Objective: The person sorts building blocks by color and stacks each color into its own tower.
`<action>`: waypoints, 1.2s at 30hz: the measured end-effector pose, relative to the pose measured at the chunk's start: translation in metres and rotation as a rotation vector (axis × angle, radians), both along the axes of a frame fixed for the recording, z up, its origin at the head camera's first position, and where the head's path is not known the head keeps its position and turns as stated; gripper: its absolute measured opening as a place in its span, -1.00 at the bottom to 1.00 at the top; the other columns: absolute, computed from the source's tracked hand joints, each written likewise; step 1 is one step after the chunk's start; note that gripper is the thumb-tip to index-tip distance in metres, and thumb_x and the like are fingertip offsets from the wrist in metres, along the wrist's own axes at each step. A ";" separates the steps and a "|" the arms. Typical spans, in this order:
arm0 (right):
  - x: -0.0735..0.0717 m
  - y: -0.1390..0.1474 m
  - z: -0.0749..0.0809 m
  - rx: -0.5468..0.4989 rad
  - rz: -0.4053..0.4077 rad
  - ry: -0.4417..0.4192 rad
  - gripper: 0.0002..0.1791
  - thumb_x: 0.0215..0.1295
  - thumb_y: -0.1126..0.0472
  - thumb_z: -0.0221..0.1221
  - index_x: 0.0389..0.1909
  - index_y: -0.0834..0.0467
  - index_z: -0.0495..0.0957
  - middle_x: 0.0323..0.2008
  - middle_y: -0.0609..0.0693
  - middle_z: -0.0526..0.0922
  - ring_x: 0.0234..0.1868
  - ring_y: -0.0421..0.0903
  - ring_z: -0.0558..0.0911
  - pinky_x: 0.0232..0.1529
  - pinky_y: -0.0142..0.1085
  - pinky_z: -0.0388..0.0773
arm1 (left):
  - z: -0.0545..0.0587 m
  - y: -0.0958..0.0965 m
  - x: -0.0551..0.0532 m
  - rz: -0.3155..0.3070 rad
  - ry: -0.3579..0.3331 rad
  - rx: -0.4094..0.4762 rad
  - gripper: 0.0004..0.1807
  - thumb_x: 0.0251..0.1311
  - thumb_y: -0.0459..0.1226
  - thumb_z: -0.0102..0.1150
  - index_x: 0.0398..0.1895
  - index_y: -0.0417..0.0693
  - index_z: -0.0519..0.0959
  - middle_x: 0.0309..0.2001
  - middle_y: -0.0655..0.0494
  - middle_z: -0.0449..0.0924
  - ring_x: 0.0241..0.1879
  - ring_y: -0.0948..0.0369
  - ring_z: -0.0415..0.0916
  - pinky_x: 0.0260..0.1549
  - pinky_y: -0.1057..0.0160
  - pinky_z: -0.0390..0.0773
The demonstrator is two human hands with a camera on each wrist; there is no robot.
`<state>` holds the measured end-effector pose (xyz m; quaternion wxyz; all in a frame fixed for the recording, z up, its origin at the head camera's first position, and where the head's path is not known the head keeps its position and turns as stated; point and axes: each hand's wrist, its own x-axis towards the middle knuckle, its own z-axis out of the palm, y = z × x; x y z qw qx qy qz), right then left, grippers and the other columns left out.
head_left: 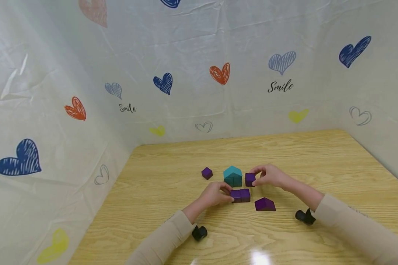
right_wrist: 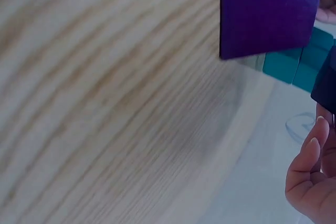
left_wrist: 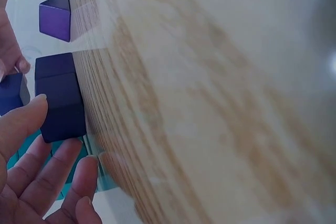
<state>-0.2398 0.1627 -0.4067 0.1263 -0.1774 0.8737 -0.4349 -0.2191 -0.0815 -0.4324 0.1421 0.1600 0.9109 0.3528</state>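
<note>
Two purple cubes (head_left: 240, 195) sit side by side in the middle of the table. My left hand (head_left: 215, 194) pinches the left one of this pair; in the left wrist view its thumb lies on one side of the dark cube (left_wrist: 62, 106) and its fingers on the other. Another purple cube (head_left: 250, 179) is held between thumb and fingers of my right hand (head_left: 270, 176), just behind the pair. Directly left of that cube stands a teal house shape (head_left: 233, 176), a pointed roof over blocks. In front of my right hand lies a purple roof-shaped block (head_left: 265, 204).
A lone purple cube (head_left: 207, 173) rests left of the teal blocks. The wooden table (head_left: 159, 162) meets a white sheet (head_left: 185, 48) printed with hearts at the back and sides. Black wrist devices (head_left: 199, 233) hang under both sleeves.
</note>
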 end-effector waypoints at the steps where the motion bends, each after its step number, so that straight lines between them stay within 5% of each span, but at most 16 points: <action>1: 0.002 -0.002 0.000 0.001 0.003 0.002 -0.53 -0.02 0.14 0.35 -0.08 0.27 0.55 -0.24 0.06 0.56 -0.41 -0.11 0.45 -0.46 -0.30 0.38 | 0.000 0.000 0.000 -0.001 0.002 0.001 -0.70 -0.06 -0.19 0.38 -0.21 -0.02 0.62 -0.34 0.24 0.60 -0.32 0.35 0.47 -0.32 0.38 0.46; 28: 0.017 -0.021 -0.010 0.035 0.068 0.065 -0.60 -0.09 0.25 0.38 -0.16 0.27 0.58 -0.42 -0.01 0.55 -0.52 -0.17 0.41 -0.53 -0.35 0.37 | 0.000 0.001 -0.002 0.015 -0.018 0.008 -0.70 -0.06 -0.20 0.38 -0.20 -0.02 0.62 -0.34 0.22 0.60 -0.28 0.32 0.47 -0.26 0.34 0.46; 36: 0.020 -0.026 -0.008 0.033 0.049 0.060 -0.62 -0.09 0.27 0.38 -0.18 0.25 0.58 -0.32 0.01 0.57 -0.53 -0.19 0.41 -0.55 -0.36 0.37 | -0.001 0.001 -0.002 0.015 -0.016 0.011 -0.71 -0.05 -0.21 0.37 -0.21 -0.02 0.62 -0.34 0.22 0.60 -0.28 0.32 0.47 -0.26 0.35 0.46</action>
